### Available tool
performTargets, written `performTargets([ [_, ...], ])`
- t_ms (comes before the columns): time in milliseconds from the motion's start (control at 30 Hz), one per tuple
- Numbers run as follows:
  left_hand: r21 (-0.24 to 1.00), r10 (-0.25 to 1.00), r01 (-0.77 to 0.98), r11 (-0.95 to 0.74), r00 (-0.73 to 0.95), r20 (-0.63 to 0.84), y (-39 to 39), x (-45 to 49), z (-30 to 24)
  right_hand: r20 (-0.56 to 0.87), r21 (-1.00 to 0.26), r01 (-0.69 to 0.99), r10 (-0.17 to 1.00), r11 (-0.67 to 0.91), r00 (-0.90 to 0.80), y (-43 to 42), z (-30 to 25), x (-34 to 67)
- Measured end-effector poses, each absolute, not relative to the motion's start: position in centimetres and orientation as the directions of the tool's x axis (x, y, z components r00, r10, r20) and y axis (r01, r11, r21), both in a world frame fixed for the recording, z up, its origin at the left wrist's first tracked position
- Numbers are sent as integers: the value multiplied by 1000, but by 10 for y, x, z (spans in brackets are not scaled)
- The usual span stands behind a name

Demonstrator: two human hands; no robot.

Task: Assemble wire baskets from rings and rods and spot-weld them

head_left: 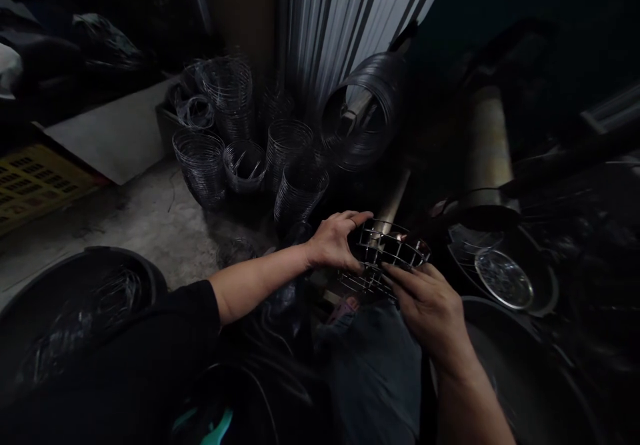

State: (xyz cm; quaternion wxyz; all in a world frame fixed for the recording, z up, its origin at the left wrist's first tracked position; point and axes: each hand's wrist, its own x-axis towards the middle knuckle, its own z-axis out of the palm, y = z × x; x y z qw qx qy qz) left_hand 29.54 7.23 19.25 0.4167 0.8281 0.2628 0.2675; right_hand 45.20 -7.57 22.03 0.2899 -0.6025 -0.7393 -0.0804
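A round wire basket [395, 248] of thin metal rods is held above my lap, between both hands. My left hand [337, 241] grips its left side, with the thumb low and the fingers over the upper rim. On the near right side, my right hand [425, 298] holds the basket with its fingers pressed to the wires. Behind the basket, a pale rod or tube [395, 198] slants upward. Dim light hides the basket's far side and part of its base.
Coils of wire rings [300, 181] stand in stacks ahead on the concrete floor [165, 231]. A big wire coil [370, 111] hangs behind them. Dark tubs flank me, the left tub [145, 265] holding wire pieces. A thick metal cylinder [490, 145] stands right, near a shiny round dish [503, 278].
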Motion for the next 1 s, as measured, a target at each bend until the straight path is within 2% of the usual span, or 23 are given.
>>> performTargets([
  [167, 863, 658, 172, -476, 720, 220, 73, 297, 191, 519, -295, 927, 854, 230, -46, -75, 220, 451],
  [367, 835, 667, 242, -495, 722, 187, 88, 307, 196, 527, -295, 939, 850, 178, 5, -58, 219, 461],
  [500, 868, 675, 198, -456, 712, 192, 94, 313, 195, 489, -421, 902, 861, 93, 140, -55, 218, 466],
  [633, 881, 672, 188, -434, 719, 177, 97, 316, 192, 411, -717, 697, 794, -22, 448, -73, 223, 459],
  [767, 893, 698, 216, -395, 702, 139, 107, 326, 194, 340, -905, 424, 630, 19, 698, -87, 230, 443],
  [833, 889, 715, 249, -385, 690, 116, 113, 331, 196, 204, -967, 255, 629, 10, 750, -90, 226, 438],
  [900, 886, 709, 256, -387, 697, 108, 118, 331, 195, 50, -990, 124, 681, -61, 731, -96, 215, 437],
  [1000, 896, 684, 185, -403, 712, 160, 118, 321, 176, -86, -971, 116, 755, -210, 650, -113, 192, 441],
])
